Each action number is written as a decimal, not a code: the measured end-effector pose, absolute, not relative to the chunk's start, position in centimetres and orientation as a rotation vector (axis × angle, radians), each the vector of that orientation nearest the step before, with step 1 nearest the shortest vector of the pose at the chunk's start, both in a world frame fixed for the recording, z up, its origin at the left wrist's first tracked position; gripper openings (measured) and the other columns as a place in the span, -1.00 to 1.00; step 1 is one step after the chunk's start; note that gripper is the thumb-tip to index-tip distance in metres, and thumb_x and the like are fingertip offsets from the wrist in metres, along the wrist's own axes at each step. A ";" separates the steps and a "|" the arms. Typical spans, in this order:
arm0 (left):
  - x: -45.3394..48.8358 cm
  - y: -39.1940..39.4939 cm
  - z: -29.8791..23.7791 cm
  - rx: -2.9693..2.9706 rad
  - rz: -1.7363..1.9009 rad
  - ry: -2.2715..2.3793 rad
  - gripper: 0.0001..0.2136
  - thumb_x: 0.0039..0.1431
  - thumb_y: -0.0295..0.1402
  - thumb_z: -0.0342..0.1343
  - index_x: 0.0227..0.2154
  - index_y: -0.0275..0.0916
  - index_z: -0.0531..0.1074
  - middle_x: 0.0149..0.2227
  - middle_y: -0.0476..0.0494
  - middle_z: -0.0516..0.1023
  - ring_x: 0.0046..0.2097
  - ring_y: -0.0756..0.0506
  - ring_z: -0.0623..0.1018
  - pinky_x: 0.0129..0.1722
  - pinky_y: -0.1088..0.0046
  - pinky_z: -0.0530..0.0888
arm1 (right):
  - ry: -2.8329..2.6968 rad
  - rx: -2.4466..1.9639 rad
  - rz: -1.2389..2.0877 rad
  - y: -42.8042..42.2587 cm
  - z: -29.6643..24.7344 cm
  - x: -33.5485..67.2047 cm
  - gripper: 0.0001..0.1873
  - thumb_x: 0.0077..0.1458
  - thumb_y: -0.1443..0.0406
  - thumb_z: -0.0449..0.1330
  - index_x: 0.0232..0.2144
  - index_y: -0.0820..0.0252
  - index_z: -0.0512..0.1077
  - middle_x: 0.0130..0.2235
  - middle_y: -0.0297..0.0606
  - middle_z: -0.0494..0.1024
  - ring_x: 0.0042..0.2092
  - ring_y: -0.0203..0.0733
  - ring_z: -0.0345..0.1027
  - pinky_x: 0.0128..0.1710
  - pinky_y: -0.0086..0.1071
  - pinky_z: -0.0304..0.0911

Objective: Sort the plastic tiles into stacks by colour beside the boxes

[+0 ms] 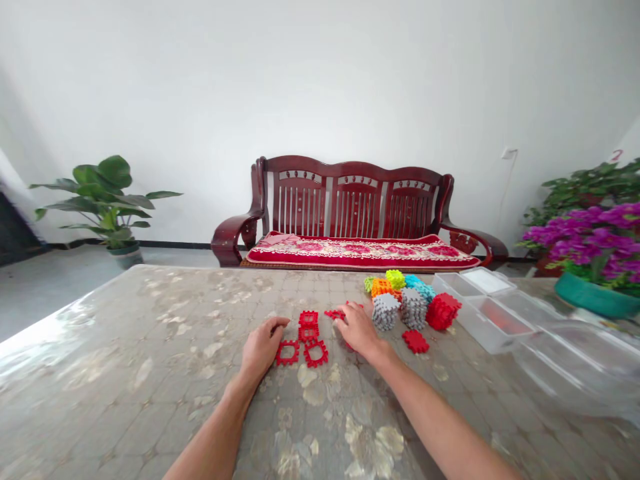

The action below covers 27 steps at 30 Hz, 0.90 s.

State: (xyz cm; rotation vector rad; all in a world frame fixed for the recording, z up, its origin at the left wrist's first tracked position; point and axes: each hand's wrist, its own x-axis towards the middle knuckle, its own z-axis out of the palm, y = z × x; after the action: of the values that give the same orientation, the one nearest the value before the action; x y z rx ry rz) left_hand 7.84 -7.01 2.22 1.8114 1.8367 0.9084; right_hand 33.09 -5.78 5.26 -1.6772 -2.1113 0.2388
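Several red toothed, interlocking building pieces lie on the table before me. Two red square frames (309, 325) are placed one behind the other. Nearer to me are another square frame (287, 353) and a rounder, open-centred piece (316, 354). My left hand (263, 345) rests on the tabletop just left of these, thumb and forefinger apart and nothing between them. To their right, my right hand (359, 331) has its fingers closed over a red building piece (333, 313). More red shows around that hand, partly hidden by it.
Grey stacks (385, 312), a red stack (444, 311), orange pieces (383, 287) and blue pieces (419, 287) stand right of my hands. A loose red piece (415, 341) lies nearer. Clear plastic boxes (487, 333) and a flower pot (595, 295) occupy the right side.
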 end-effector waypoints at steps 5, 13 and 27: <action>7.9 -6.9 2.2 1.795 0.894 1.867 -0.70 0.20 -0.34 -0.05 -0.14 -0.08 0.56 -0.10 -0.02 0.67 -0.04 -0.12 0.60 -0.02 0.40 0.46 | -2.213 -1.547 0.244 -5.0 4.9 30.1 -0.57 0.16 0.25 0.17 0.08 0.17 0.42 0.08 -0.13 0.50 0.12 -0.09 0.31 0.14 -0.28 0.15; 7.9 -7.2 2.4 1.838 0.875 1.826 -0.69 0.19 -0.37 -0.06 -0.13 -0.09 0.56 -0.12 -0.02 0.67 -0.07 -0.10 0.60 -0.02 0.42 0.44 | -2.493 -1.446 0.141 -5.8 5.3 26.9 -0.72 0.22 0.18 0.16 -0.08 0.10 0.51 -0.02 -0.19 0.58 0.06 -0.08 0.33 0.10 -0.24 0.15; 8.1 -7.3 2.5 1.856 0.905 1.840 -0.69 0.20 -0.39 -0.05 -0.11 -0.10 0.56 -0.09 -0.05 0.67 -0.03 -0.10 0.59 0.01 0.41 0.44 | -2.392 -1.307 0.215 -6.6 5.7 28.5 -0.57 0.20 0.25 0.16 0.12 0.08 0.42 0.18 -0.21 0.45 0.18 -0.11 0.26 0.20 -0.23 0.11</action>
State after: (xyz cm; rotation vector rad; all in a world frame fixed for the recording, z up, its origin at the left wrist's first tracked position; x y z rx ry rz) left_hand 8.06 -7.34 2.46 1.8560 1.8400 0.9049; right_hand 28.49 -6.62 5.69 -1.3069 -2.3925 0.2145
